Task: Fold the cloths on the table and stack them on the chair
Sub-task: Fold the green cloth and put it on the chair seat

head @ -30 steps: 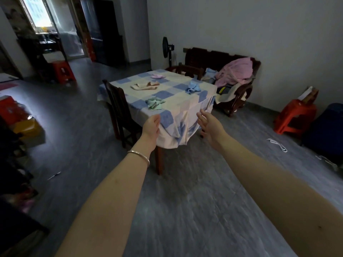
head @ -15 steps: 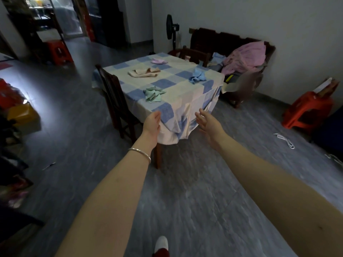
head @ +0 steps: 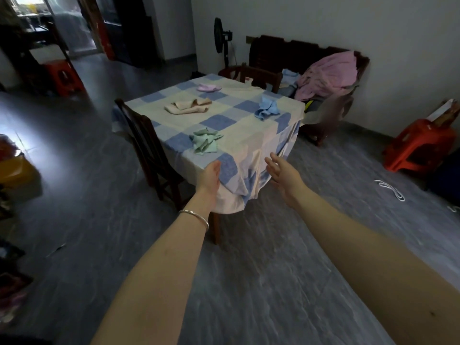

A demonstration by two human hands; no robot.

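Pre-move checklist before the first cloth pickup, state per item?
1. Hands free: left hand and right hand are open and hold nothing. ok
2. Nearest target: green cloth lies crumpled near the near corner of the table, nothing on it. ok
3. Hand on a cloth: neither hand touches one. not ok
4. Other cloths visible: beige cloth, blue cloth and pink cloth, all on the table, unfolded. ok
5. Seat free for stacking: the chair is pushed in at the table's left side, so its seat is hidden. cannot tell

Dim room, daylight from window (head: 27, 1), edges warped.
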